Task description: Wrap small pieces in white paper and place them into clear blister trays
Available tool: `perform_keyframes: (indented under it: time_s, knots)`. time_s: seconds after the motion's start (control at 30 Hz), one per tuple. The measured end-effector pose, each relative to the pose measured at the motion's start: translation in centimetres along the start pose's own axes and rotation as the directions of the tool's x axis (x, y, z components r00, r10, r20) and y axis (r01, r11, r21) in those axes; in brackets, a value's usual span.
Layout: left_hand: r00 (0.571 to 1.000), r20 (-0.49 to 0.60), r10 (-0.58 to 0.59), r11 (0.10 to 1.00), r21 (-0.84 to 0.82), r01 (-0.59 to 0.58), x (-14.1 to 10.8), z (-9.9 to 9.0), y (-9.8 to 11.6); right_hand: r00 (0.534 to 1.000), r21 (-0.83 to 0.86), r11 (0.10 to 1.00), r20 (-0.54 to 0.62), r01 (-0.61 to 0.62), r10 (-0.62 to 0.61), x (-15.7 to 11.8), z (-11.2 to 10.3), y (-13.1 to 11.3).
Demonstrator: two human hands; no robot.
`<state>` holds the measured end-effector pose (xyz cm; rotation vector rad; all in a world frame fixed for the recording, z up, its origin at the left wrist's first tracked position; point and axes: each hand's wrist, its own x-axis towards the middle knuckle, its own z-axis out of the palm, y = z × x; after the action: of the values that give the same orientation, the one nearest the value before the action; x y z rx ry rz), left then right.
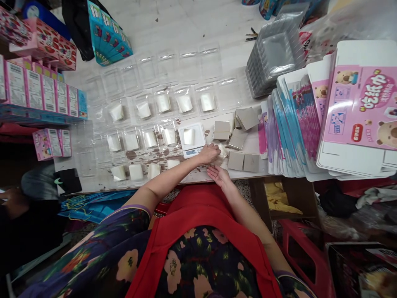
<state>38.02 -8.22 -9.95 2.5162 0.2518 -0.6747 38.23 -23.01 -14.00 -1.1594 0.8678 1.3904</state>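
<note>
My left hand (209,154) reaches across with bent fingers closed on thin, whitish, see-through sheets (222,154) lying on the table. Just below it, my right hand (219,175) is turned palm up, its fingers stretched out and nothing in them. To the upper left of my hands stands a small white digital scale (200,140), with a white folded packet (188,136) on its plate. The scale's display is lit, but too small to read surely. Square grey boards (221,130) lie to the right of the scale, some in stacks and two flat near the table's edge (235,160).
Rows of clear plastic trays (148,68) cover the table's left half, several holding white packets (150,139). Nested clear trays (273,49) stand at back right. Flat pink cartons (350,107) pile at right; filled boxes (49,93) line the left. Another person's hand (14,202) shows at far left.
</note>
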Motion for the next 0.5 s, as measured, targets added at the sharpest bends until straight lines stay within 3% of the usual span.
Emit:
perform_keyframes:
  time_s: [0.13,0.27,0.4,0.5]
  knots:
    - [0.994,-0.041,-0.104,0.971,-0.22,0.092,-1.6,-1.0,-0.8,1.0,-0.004,1.0,-0.009,-0.01,0.01,-0.3,0.4,-0.3]
    - [0.954,-0.172,-0.243,0.85,-0.512,0.124,-3.6,-2.4,-2.6,1.0,-0.011,1.0,-0.009,-0.014,0.014,-1.0,0.4,-0.5]
    - [0.863,-0.259,-0.435,0.715,-0.682,0.155,-5.7,-2.9,-2.7,0.999,-0.044,0.998,0.005,-0.042,0.042,-3.7,-0.2,-0.2]
    - [0.786,-0.426,-0.448,0.773,-0.626,0.101,-7.5,-2.0,-0.6,0.972,-0.015,0.999,0.229,-0.049,0.051,-7.0,0.0,-0.4]
